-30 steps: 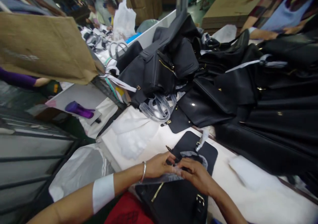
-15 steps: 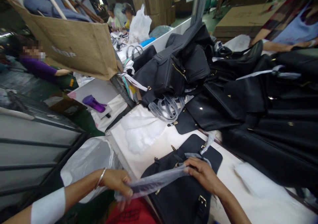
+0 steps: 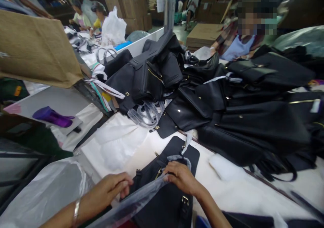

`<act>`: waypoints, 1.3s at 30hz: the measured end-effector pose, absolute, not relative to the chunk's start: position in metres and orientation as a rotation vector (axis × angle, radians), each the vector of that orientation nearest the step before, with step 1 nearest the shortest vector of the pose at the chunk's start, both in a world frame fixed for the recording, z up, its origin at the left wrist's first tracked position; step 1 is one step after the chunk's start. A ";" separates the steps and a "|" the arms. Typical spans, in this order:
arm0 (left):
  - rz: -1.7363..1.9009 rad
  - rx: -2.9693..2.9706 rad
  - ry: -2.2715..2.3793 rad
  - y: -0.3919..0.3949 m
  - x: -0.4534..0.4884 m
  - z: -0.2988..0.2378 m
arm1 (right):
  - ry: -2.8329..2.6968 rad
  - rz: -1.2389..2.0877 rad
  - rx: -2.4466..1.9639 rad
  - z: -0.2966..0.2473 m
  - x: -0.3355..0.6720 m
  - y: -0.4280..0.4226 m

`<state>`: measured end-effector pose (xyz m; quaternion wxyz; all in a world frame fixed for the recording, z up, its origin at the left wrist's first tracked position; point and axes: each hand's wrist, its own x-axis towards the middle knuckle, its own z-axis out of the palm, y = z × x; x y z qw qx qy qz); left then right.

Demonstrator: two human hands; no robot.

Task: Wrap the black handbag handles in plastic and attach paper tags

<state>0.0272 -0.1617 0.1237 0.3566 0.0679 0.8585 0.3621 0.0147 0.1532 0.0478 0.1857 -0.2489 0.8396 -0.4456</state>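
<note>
A black handbag point(image 3: 174, 194) with gold fittings lies on the white table point(image 3: 227, 191) right in front of me. My right hand point(image 3: 181, 178) rests on the bag and pinches one end of a clear plastic sleeve point(image 3: 134, 201). The sleeve stretches down to the left, off the bag. My left hand point(image 3: 107, 189), with a metal bangle on the wrist, is curled near the bag's left edge, its fingertips closed on the plastic.
A large heap of black handbags point(image 3: 240, 120) covers the table's right and back. White foam sheets point(image 3: 116, 143) lie left of the bag. A plastic-lined bin point(image 3: 40, 194) stands at lower left, a brown cardboard sheet point(image 3: 35, 49) upper left. A person point(image 3: 238, 39) works at the far right, others at the back.
My left hand has come back up toward the bag while the plastic sleeve slid further off to the lower left. The view has swung to the right.
</note>
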 end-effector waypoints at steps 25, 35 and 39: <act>1.175 -0.120 1.863 -0.031 -0.005 0.062 | 2.301 -1.286 -0.647 0.008 -0.007 0.169; 1.039 -0.086 1.955 -0.021 -0.016 0.042 | 2.383 -1.194 -0.680 -0.008 -0.021 0.177; 1.011 -0.047 1.994 -0.019 -0.020 0.029 | 2.415 -1.269 -0.598 -0.006 -0.019 0.184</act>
